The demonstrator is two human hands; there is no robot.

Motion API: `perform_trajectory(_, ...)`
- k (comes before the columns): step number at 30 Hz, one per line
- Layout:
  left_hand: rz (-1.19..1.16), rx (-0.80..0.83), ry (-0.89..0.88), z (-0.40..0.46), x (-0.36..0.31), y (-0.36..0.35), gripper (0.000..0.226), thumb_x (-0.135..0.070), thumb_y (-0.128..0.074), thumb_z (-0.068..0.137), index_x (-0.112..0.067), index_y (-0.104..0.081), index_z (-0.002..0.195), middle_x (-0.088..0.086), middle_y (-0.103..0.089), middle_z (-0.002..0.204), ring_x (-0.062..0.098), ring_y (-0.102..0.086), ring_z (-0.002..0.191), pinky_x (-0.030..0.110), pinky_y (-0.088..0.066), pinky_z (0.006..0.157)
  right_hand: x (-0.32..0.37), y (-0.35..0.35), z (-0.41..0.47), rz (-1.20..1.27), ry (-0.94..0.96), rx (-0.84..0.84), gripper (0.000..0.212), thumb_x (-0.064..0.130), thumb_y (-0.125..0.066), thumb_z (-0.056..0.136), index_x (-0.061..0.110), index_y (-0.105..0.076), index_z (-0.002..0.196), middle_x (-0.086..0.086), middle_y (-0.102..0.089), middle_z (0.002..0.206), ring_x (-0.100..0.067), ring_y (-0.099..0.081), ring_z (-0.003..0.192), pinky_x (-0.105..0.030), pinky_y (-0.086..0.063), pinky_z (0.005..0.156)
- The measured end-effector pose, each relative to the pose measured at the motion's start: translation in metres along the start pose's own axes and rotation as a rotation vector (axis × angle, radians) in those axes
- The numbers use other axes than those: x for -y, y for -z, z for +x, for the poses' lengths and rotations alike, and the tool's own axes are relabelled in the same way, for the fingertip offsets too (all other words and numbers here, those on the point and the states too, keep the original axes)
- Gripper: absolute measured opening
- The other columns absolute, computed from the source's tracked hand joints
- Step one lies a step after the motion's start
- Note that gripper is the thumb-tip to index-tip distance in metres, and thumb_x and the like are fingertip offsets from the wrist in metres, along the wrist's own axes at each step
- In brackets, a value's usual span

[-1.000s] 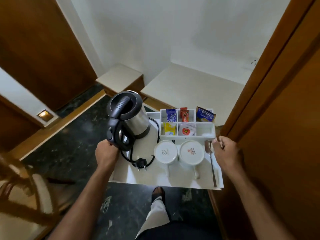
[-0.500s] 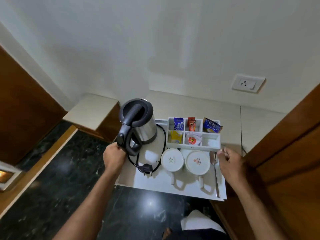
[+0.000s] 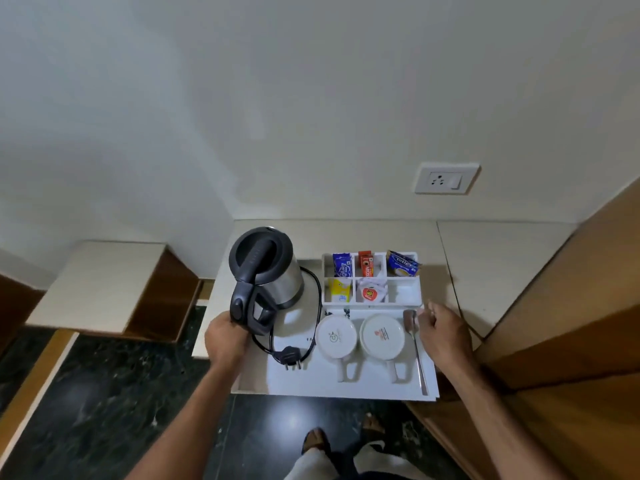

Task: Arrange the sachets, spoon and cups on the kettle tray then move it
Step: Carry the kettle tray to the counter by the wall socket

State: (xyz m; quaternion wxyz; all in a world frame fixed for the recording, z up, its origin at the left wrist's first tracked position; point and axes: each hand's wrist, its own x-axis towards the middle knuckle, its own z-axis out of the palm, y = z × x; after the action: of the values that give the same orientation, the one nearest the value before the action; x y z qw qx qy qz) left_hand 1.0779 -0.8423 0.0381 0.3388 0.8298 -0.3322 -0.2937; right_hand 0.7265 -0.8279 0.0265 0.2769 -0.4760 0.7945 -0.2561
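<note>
two hands carry the loaded kettle tray (image 3: pixel 311 384) over a pale bench (image 3: pixel 485 258), left hand (image 3: pixel 225 337) and right hand (image 3: pixel 441 332) each closed on a side edge; lower it level so cups (image 3: pixel 360 336), spoon (image 3: pixel 415 351) and sachets (image 3: pixel 367 275) stay put.

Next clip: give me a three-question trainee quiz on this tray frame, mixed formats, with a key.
1. True or false: the two cups stand upside down on the tray.
2. Where does the spoon lie?
A. Left of the kettle
B. Along the tray's right edge, right of the cups
C. Inside a sachet compartment
3. Fill in: the left hand grips the tray's left edge beside the kettle's ____.

Key
1. True; their bases face up, handles toward the person.
2. B; the right hand holds the tray's right edge next to the spoon's bowl.
3. Handle.
</note>
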Motion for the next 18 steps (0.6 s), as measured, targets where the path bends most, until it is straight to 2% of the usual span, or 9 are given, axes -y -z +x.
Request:
perform_trajectory(2,0.034,0.033,0.007,0.013,0.004,-0.011,0.022,-0.016,-0.060,0.083,-0.017,-0.059,0.061,0.002,-0.063,0.066,0.032,-0.060,0.068,0.046,-0.053,0.066,-0.002,-0.010,0.005,-0.022,-0.031,0.002,0.031,0.021,-0.050,0.094,0.021,-0.046,0.063,0.004,-0.056,0.064,-0.018,-0.054,0.060,-0.028,-0.038,0.050)
perform_trajectory(4,0.096,0.081,-0.007,0.029,0.010,-0.021,0.022,-0.012,-0.058,0.085,-0.017,-0.061,0.064,0.003,-0.064,0.067,0.033,-0.062,0.070,0.042,-0.052,0.062,-0.004,-0.023,0.012,-0.039,-0.078,0.013,0.023,0.022,-0.050,0.095,0.019,-0.052,0.072,0.000,-0.059,0.072,-0.023,-0.057,0.069,-0.030,-0.042,0.058)
perform_trajectory(6,0.147,0.117,-0.007,0.042,0.013,-0.028,0.020,-0.010,-0.055,0.085,-0.013,-0.063,0.067,0.007,-0.065,0.069,0.034,-0.062,0.070,0.042,-0.054,0.063,-0.004,-0.033,0.018,-0.046,-0.120,0.027,0.018,0.022,-0.050,0.096,0.014,-0.058,0.082,-0.003,-0.061,0.079,-0.023,-0.057,0.073,-0.031,-0.043,0.063)
perform_trajectory(10,0.192,0.158,0.014,0.063,0.016,-0.038,0.022,-0.013,-0.052,0.090,-0.009,-0.065,0.073,0.013,-0.067,0.075,0.037,-0.063,0.074,0.050,-0.057,0.076,-0.001,-0.049,0.029,-0.038,-0.154,0.055,0.020,0.023,-0.050,0.096,0.015,-0.057,0.079,-0.006,-0.065,0.078,-0.025,-0.062,0.074,-0.032,-0.047,0.061)
perform_trajectory(13,0.195,0.191,0.007,0.073,0.018,-0.044,0.025,-0.018,-0.053,0.092,-0.009,-0.066,0.073,0.013,-0.068,0.076,0.038,-0.064,0.076,0.051,-0.057,0.077,0.001,-0.057,0.036,-0.082,-0.168,0.051,0.018,0.022,-0.051,0.096,0.013,-0.060,0.083,-0.007,-0.068,0.082,-0.026,-0.064,0.079,-0.030,-0.046,0.062)
perform_trajectory(15,0.201,0.209,0.003,0.079,0.019,-0.046,0.024,-0.016,-0.054,0.091,-0.011,-0.064,0.070,0.013,-0.067,0.074,0.039,-0.064,0.076,0.053,-0.057,0.077,0.001,-0.063,0.039,-0.099,-0.163,0.034,0.018,0.021,-0.051,0.095,0.009,-0.064,0.095,-0.010,-0.069,0.091,-0.029,-0.064,0.085,-0.032,-0.049,0.069)
perform_trajectory(18,0.217,0.232,0.029,0.087,0.019,-0.047,0.022,-0.008,-0.052,0.089,-0.012,-0.065,0.071,0.017,-0.068,0.079,0.041,-0.064,0.079,0.054,-0.057,0.079,0.000,-0.068,0.043,-0.088,-0.141,0.016,0.018,0.019,-0.052,0.095,0.007,-0.064,0.101,-0.012,-0.070,0.098,-0.030,-0.064,0.088,-0.036,-0.053,0.077)
